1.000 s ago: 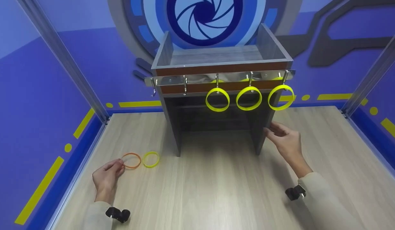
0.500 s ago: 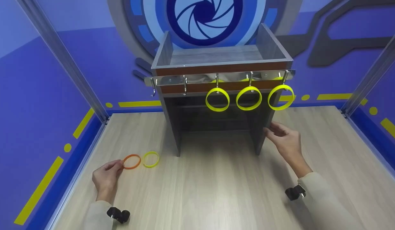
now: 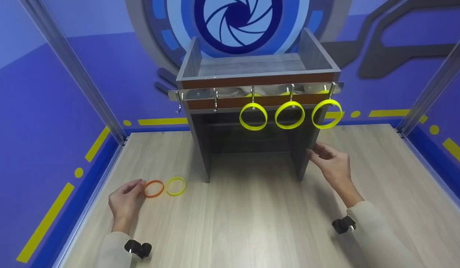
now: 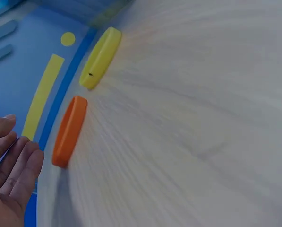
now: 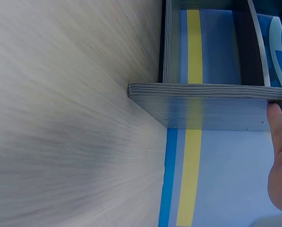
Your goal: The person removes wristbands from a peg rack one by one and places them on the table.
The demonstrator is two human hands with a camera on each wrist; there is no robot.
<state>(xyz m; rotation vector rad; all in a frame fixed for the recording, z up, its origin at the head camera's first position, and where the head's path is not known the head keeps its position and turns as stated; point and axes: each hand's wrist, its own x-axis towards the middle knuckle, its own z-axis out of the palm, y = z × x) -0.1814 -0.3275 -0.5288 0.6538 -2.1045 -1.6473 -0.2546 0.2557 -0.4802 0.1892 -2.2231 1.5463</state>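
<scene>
Three hoop-shaped yellow rings [image 3: 290, 127] are hung on the shiny metal hook rail [image 3: 230, 91]; the two left-hand hooks [image 3: 216, 99] are left bare. On the pale wooden table [image 3: 252, 223], a thin orange ring [image 4: 73, 135] and a fourth yellow ring [image 4: 105, 59] are, apparently, yet to be hung. Nothing is pinched by the left hand [image 3: 124, 201], fingers extended just beside the orange; the grey wooden shelf's side [image 5: 207, 112] is touched by the right hand [image 3: 336, 167], fingers outstretched.

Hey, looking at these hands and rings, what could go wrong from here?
Two risks, I'd guess. The orange ring lies close to the loose yellow ring, so the left hand, right beside the orange one, might nudge both. The right hand touches the side panel of the grey stand; a push there could shift it and swing the three hanging yellow rings on their hooks.
</scene>
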